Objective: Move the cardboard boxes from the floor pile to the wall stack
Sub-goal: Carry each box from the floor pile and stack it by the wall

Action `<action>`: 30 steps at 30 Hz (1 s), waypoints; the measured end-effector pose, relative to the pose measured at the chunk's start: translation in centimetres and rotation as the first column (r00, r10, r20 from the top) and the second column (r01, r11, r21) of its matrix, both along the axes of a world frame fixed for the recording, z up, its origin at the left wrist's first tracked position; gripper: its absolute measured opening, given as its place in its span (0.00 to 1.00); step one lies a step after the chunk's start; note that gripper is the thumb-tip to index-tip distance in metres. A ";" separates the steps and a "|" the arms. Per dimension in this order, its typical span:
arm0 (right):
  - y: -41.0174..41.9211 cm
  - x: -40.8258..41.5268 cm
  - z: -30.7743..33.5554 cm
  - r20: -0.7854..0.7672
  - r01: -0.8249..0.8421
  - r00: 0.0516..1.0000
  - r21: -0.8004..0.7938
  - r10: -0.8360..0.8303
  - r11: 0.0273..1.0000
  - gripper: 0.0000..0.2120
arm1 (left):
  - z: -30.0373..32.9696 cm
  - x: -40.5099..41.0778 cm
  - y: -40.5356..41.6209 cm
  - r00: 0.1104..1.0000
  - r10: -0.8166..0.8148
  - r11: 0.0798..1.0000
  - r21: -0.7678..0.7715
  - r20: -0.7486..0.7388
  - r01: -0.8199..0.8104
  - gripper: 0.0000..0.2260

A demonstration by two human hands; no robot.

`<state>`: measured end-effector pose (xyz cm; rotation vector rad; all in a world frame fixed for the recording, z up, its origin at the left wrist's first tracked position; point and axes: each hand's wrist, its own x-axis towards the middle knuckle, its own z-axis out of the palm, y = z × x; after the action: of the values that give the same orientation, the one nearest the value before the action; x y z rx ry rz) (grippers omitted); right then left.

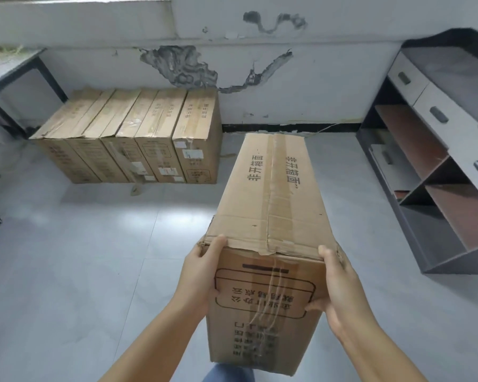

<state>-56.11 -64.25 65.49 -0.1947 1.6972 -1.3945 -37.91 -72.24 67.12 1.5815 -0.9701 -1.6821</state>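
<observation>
A long cardboard box (271, 216) fills the lower centre of the frame, held off the floor (94, 257) between both hands. Its long axis runs away from the person, from the near end at the bottom centre up toward the wall (329, 86) at the top of the frame, leaning slightly right. The far end sits just right of the frame's middle, in line with the black skirting. The top face has a taped seam down its length with a line of printed characters on either side. The near end face, turned toward the camera, carries a printed rounded frame with characters and loose strands of tape.

The left hand (202, 277) presses against the left side of the near end, thumb lying on the top edge and fingers wrapped round the corner out of sight. The right hand (340, 288) clasps the right side, thumb tip laid on the end face and fingers curled round the side wall. Both hands squeeze the box between them.

At the left centre of the frame, a row (138, 136) of six like boxes stands side by side against the wall, their long axes also running toward the wall. A grey shelf unit (436, 166) with drawers stands along the right edge. A dark table (17, 64) is at the upper left.
</observation>
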 end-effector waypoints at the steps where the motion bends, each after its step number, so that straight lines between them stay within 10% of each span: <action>1: -2.1 -0.6 -0.2 -0.003 0.016 1.000 0.008 -0.016 1.000 0.12 | -0.2 -0.7 -2.2 1.000 -0.012 1.000 0.005 -0.001 0.012 0.04; 30: -66.3 -24.8 -4.1 0.059 -0.106 0.993 0.134 0.099 0.985 0.07 | -3.6 -23.6 -64.6 0.992 0.110 0.991 0.069 0.055 -0.114 0.07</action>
<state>-80.94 -130.55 61.35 -0.1649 1.7085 -1.1932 -61.51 -136.84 63.57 1.7014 -0.8383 -1.6224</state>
